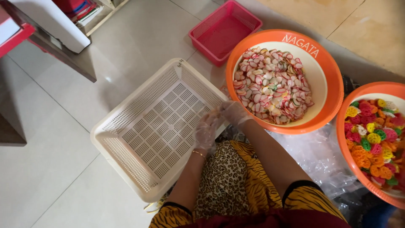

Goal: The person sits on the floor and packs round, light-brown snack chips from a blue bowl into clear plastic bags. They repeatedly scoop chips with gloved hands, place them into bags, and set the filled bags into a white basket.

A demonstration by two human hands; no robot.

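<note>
My gloved left hand (205, 133) and right hand (233, 112) meet at the cream basket's (126, 139) right rim, grip pinched on something small I can't identify. I'd keep it over the basket, beside the orange bowl of pink-white crackers (273, 86).

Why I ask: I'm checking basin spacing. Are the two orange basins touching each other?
Cannot tell. In the head view the basin of pink-white chips and the basin of multicoloured chips come rim to rim, with no plain gap or contact.

Pink basket (223, 31), orange basin of multicoloured crackers (373, 143), clear plastic bags (316, 156).
</note>
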